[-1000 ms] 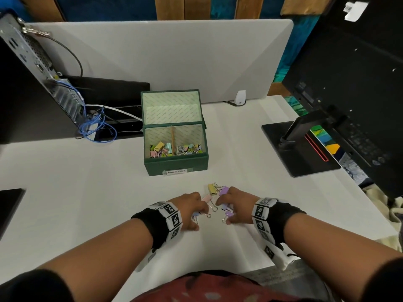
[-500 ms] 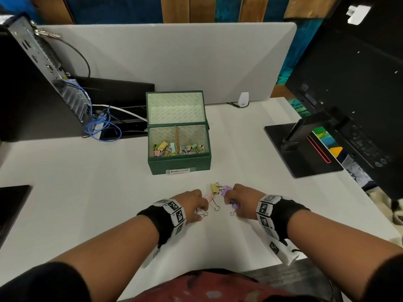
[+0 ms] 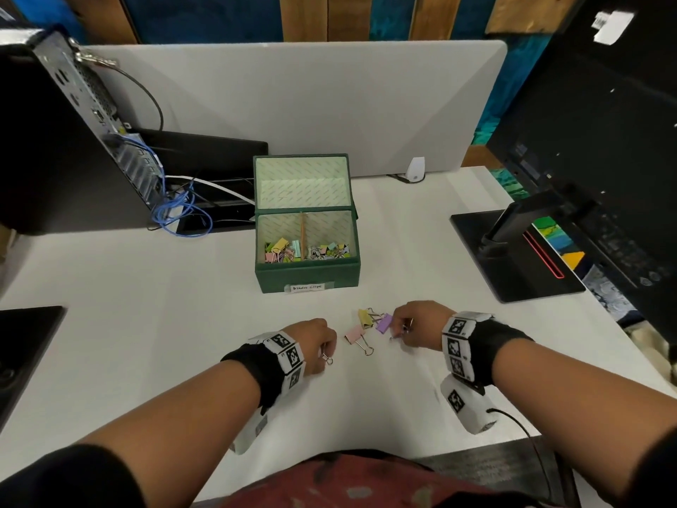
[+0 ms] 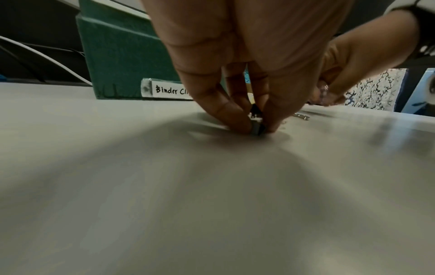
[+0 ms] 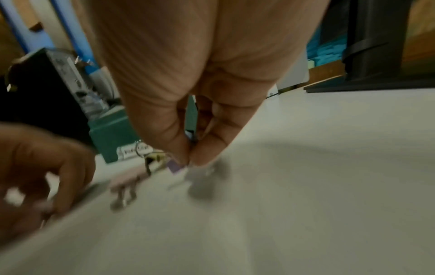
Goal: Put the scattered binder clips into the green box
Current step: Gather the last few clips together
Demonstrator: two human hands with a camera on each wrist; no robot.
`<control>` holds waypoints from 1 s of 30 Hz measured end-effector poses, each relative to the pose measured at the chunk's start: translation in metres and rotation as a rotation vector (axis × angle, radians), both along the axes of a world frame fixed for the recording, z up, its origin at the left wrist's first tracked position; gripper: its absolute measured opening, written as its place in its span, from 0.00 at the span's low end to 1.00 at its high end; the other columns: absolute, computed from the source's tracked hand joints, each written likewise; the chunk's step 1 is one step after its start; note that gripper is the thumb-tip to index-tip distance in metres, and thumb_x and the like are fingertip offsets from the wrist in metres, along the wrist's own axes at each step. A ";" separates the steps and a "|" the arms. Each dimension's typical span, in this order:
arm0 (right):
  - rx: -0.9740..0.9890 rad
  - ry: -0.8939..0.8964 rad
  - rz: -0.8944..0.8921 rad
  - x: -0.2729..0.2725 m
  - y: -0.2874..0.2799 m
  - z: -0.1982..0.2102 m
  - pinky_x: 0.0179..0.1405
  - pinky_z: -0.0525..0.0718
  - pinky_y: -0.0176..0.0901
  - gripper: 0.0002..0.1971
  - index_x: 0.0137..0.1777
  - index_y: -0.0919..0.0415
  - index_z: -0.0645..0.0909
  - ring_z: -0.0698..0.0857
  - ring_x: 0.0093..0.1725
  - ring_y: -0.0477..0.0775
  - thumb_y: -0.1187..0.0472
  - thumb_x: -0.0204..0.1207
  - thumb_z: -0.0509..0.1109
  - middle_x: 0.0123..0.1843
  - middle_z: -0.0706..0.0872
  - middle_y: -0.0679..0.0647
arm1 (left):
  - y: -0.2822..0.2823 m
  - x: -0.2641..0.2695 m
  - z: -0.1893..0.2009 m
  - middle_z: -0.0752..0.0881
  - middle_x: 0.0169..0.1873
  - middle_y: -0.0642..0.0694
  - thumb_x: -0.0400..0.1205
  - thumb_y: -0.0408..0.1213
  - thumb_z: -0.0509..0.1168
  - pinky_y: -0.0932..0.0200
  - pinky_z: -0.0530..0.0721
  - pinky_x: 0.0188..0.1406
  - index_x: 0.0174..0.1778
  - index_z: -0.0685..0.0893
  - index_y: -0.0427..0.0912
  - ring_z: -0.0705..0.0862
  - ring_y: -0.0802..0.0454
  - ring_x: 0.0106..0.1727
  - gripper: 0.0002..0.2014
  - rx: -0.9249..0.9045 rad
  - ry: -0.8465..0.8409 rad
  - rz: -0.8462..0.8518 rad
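Hands drawn apart: my left hand (image 3: 315, 342) pinches clip (image 4: 257, 128), right hand (image 3: 421, 324) pinches another; box (image 3: 307, 275) next.

The open box (image 3: 307, 276) stands mid-table (image 3: 146, 324), clips inside both its compartments, with a computer case (image 3: 73, 141) behind it to the left and a monitor stand (image 3: 513, 251) to its right. Three loose clips (image 3: 370, 326) lie before the box, between the left hand (image 3: 315, 342) and right hand (image 3: 417, 324).
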State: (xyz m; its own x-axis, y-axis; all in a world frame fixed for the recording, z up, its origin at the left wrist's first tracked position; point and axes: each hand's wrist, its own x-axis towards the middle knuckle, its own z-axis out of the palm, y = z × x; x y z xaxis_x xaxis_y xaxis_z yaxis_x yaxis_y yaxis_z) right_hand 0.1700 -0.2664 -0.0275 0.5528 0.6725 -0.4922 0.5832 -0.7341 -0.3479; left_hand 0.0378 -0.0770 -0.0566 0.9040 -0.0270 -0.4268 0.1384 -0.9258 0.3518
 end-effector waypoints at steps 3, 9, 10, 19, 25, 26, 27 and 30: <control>0.180 0.034 -0.145 0.007 0.015 0.020 0.30 0.77 0.32 0.06 0.42 0.55 0.83 0.81 0.30 0.45 0.68 0.72 0.69 0.43 0.84 0.50 | 0.008 -0.007 0.003 0.72 0.43 0.52 0.71 0.33 0.68 0.61 0.75 0.42 0.39 0.78 0.48 0.76 0.51 0.43 0.07 -0.019 -0.006 0.041; 0.479 0.007 -0.320 0.029 0.065 0.054 0.35 0.80 0.36 0.07 0.39 0.55 0.79 0.84 0.35 0.54 0.67 0.75 0.68 0.42 0.82 0.55 | 0.027 -0.008 0.034 0.73 0.37 0.57 0.70 0.34 0.70 0.63 0.76 0.44 0.38 0.80 0.51 0.76 0.53 0.42 0.08 -0.107 -0.167 0.195; 0.525 0.018 -0.337 0.031 0.074 0.057 0.33 0.78 0.31 0.07 0.40 0.54 0.79 0.83 0.36 0.53 0.68 0.74 0.68 0.43 0.82 0.55 | 0.031 -0.007 0.041 0.74 0.38 0.57 0.71 0.34 0.70 0.62 0.77 0.45 0.38 0.79 0.51 0.77 0.52 0.43 0.07 -0.118 -0.198 0.227; 0.576 0.060 -0.288 0.035 0.090 0.051 0.53 0.74 0.39 0.16 0.60 0.54 0.80 0.81 0.55 0.52 0.69 0.77 0.61 0.60 0.81 0.53 | 0.064 0.016 0.082 0.76 0.35 0.58 0.70 0.30 0.72 0.65 0.75 0.37 0.30 0.76 0.57 0.75 0.57 0.33 0.15 -0.284 -0.455 0.470; 0.343 -0.052 -0.196 0.034 0.036 0.028 0.58 0.79 0.42 0.11 0.52 0.50 0.81 0.82 0.51 0.53 0.66 0.76 0.65 0.58 0.81 0.55 | 0.067 0.054 0.099 0.76 0.35 0.56 0.73 0.34 0.70 0.70 0.74 0.32 0.37 0.80 0.50 0.75 0.59 0.33 0.07 -0.271 -0.555 0.544; 0.262 -0.044 -0.161 0.033 0.027 0.023 0.59 0.80 0.43 0.11 0.51 0.48 0.81 0.83 0.52 0.54 0.65 0.75 0.65 0.57 0.81 0.53 | 0.066 0.062 0.100 0.76 0.36 0.56 0.74 0.34 0.70 0.69 0.75 0.31 0.38 0.80 0.50 0.75 0.59 0.33 0.06 -0.270 -0.573 0.558; 0.177 -0.037 -0.117 0.030 0.021 0.020 0.59 0.80 0.42 0.11 0.51 0.48 0.81 0.83 0.54 0.53 0.65 0.75 0.66 0.56 0.81 0.52 | 0.066 0.068 0.100 0.76 0.36 0.55 0.74 0.35 0.70 0.68 0.75 0.32 0.38 0.80 0.50 0.76 0.59 0.34 0.06 -0.270 -0.585 0.579; -0.006 -0.018 -0.029 0.021 0.007 0.011 0.59 0.77 0.40 0.17 0.62 0.49 0.80 0.82 0.60 0.54 0.61 0.73 0.69 0.62 0.79 0.52 | 0.064 0.084 0.096 0.81 0.42 0.51 0.74 0.37 0.70 0.62 0.78 0.38 0.39 0.81 0.51 0.80 0.52 0.41 0.05 -0.269 -0.570 0.642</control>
